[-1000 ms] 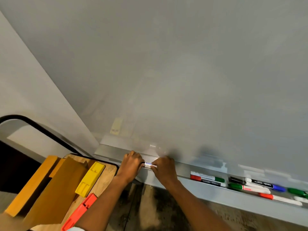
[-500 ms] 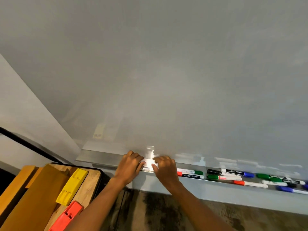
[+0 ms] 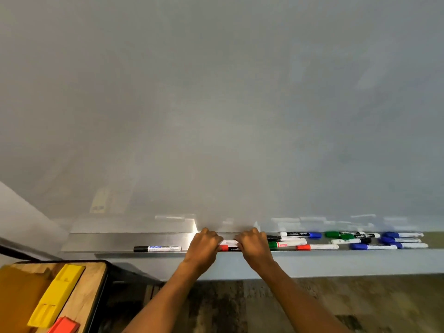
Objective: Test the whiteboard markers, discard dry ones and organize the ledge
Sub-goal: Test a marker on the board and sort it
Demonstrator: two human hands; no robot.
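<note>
Fingers (image 3: pixel 213 239) curl over markers (image 3: pixel 229 245) on the steel ledge (image 3: pixel 108 239).

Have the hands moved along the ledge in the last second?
Yes. The left hand and right hand shifted right along the ledge, away from its left end, leaving the black-capped marker behind.

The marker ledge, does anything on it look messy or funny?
Yes. One black-capped marker lies alone at the left of the ledge, apart from the rest. Right of the hands, the markers lie jumbled, colours mixed, some overlapping.
</note>
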